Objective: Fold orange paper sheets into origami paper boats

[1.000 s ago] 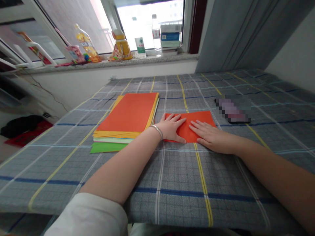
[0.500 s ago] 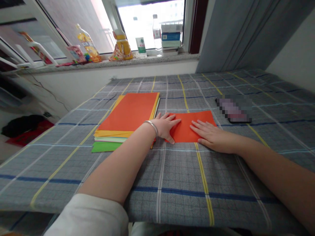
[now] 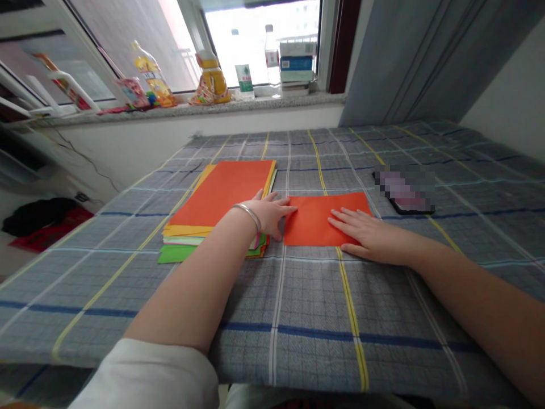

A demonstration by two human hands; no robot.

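A small orange-red sheet of paper lies flat on the checked cloth, its long side running left to right. My right hand rests flat on its right part, fingers stretched toward the left. At the sheet's left edge is my left hand, fingers spread, with a fingertip over the paper and the rest between it and the stack. A silver bangle circles the left wrist. The stack of coloured paper, orange-red on top with yellow, white and green below, lies to the left, partly hidden by my left hand and forearm.
A phone, blurred out, lies on the checked cloth at the right. Behind the table, the windowsill holds bottles, a cup and stacked boxes. A grey curtain hangs at the back right.
My left hand has slid left, off most of the small sheet and toward the stack, so the sheet's left edge now shows. My right hand stays in place.
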